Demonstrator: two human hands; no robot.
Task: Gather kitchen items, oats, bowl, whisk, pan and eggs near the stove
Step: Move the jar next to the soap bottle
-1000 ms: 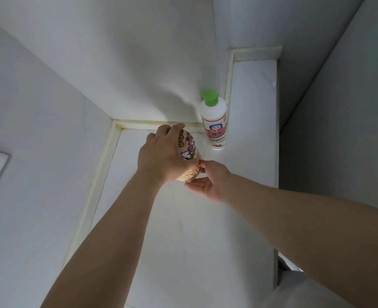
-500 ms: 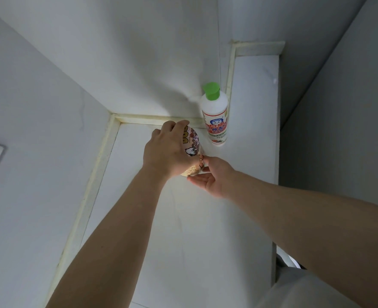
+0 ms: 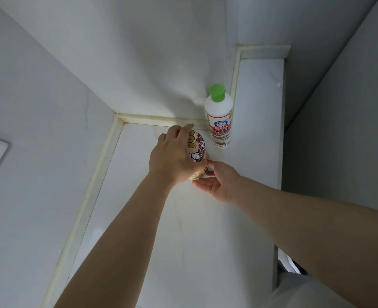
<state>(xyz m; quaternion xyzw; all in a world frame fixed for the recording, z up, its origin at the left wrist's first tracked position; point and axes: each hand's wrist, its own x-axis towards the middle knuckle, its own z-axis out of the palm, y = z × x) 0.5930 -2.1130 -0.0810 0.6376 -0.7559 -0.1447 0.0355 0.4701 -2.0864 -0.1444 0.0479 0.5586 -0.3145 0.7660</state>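
Pink oats bag [image 3: 198, 147] under left fingers [image 3: 184, 130], right fingers [image 3: 203, 186] at its corner.

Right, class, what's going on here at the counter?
A person's left hand grips a printed packet, likely the oats, at the white counter. The right hand pinches its lower edge. A green-capped bottle stands just behind, by the wall.
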